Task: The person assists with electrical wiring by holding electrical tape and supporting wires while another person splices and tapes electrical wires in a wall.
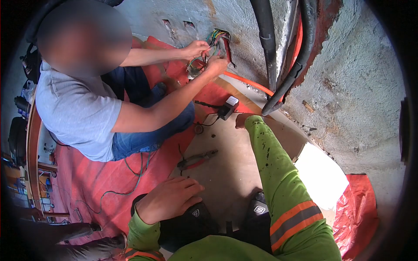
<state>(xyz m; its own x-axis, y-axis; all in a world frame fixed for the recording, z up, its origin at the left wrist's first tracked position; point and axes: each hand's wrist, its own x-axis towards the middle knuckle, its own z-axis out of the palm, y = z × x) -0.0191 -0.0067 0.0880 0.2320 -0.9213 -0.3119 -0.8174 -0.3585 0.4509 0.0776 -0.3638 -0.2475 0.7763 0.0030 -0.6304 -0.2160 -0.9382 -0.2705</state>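
Observation:
My left hand (170,200) rests over my left knee, fingers stretched out, holding nothing. My right arm reaches forward, and the right hand (241,121) is low over the beige board (226,169), beside a black box with a white top (227,107). Its fingers are mostly hidden, so what they hold, if anything, does not show. A black cable runs from the box. Pliers with red and dark handles (197,160) lie on the board between my hands. A small round item (198,129) sits near the board's left edge.
A co-worker (82,108) crouches at left, both hands (208,58) among coloured wires at a wall opening (221,35). An orange corrugated conduit (248,81) and thick black pipes (266,43) run along the wall. A loose cable (113,192) crosses the red floor sheet (87,182).

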